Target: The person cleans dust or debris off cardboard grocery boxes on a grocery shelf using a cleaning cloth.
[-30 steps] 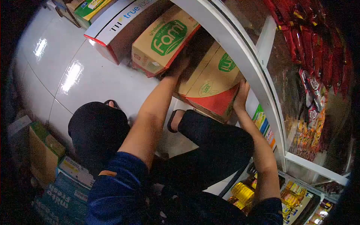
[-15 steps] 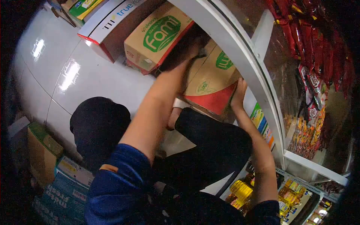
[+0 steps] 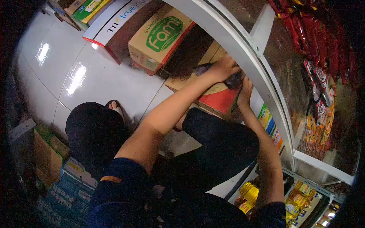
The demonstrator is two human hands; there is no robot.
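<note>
A brown and red cardboard box stands on the floor before my knees, partly covered by my left arm. My left hand is over its top, pressing a dark cloth with the fingers over it; the cloth bunches out on both sides of the hand. Against the right edge of that box is my right hand, its fingers gripping the side; the thumb is hard to make out. Another cardboard box with a green "Fami" label sits just beyond, touched by neither hand.
A white shelf frame curves close to my right hand. Red packets hang behind it. Oil bottles stand low at the right. More boxes lie at the left, among them a teal carton. A white-and-red box is farther off.
My left hand has moved right with the dark cloth, from the gap by the Fami box to the near box's right end. My right hand stays at that box's edge.
</note>
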